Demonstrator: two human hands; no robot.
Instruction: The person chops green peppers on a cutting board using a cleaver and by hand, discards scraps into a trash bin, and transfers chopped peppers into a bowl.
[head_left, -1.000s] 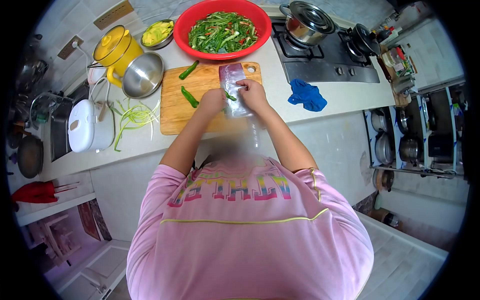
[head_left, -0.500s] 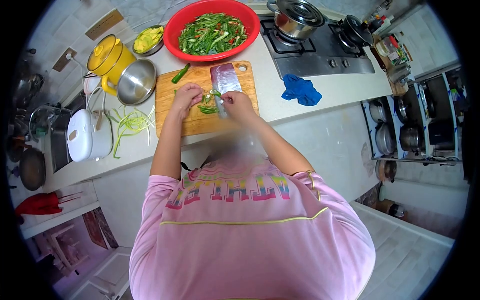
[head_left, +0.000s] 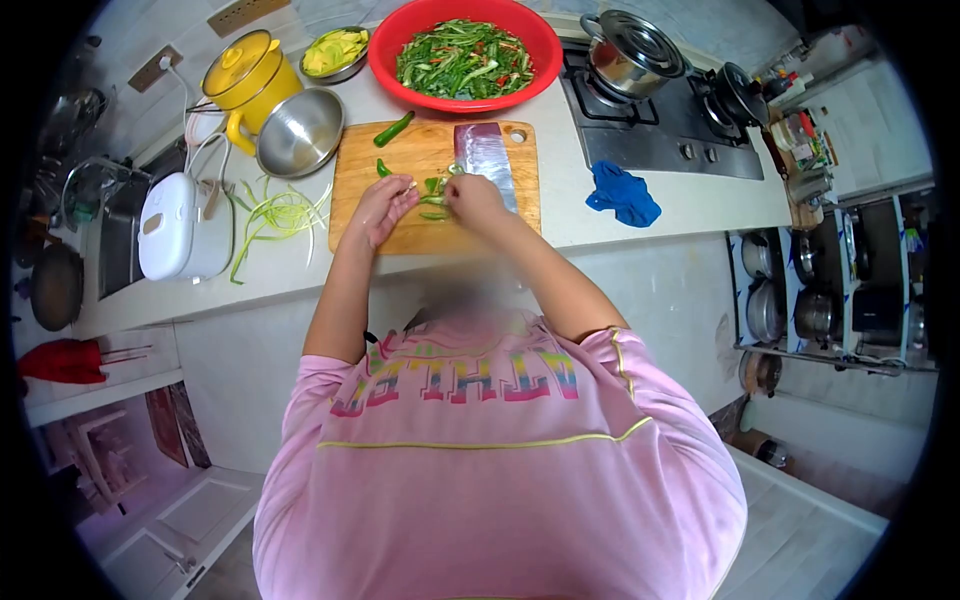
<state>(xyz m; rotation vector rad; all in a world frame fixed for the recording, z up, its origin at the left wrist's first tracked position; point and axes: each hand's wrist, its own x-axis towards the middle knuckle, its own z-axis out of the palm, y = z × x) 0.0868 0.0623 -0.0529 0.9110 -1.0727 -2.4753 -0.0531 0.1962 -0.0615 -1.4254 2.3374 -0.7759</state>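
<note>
A wooden cutting board [head_left: 425, 145] lies at the counter's front edge. Over its left part is my left hand [head_left: 385, 208], palm partly up, fingertips pinched at a small pale bit too tiny to name. My right hand [head_left: 476, 202] is curled beside it, its fingers closed on a piece of green chili pepper [head_left: 455, 170]. Cut pepper pieces [head_left: 434, 214] lie between the hands. A cleaver [head_left: 488, 165] rests flat on the board, partly behind my right hand. Farther up are a whole green chili pepper [head_left: 394, 129] and a shorter pepper piece [head_left: 383, 168].
Behind the board stands a red basin [head_left: 465, 104] of sliced green and red peppers. Left are a steel bowl [head_left: 300, 135], yellow pot [head_left: 250, 85], peel strips [head_left: 280, 220] and white appliance [head_left: 180, 230]. Right are a blue cloth [head_left: 622, 195] and gas stove [head_left: 690, 140] with pots.
The camera view has shifted, so the counter appears farther right. My right hand has turned and curled over the pepper pieces; my left hand has opened its palm upward somewhat.
</note>
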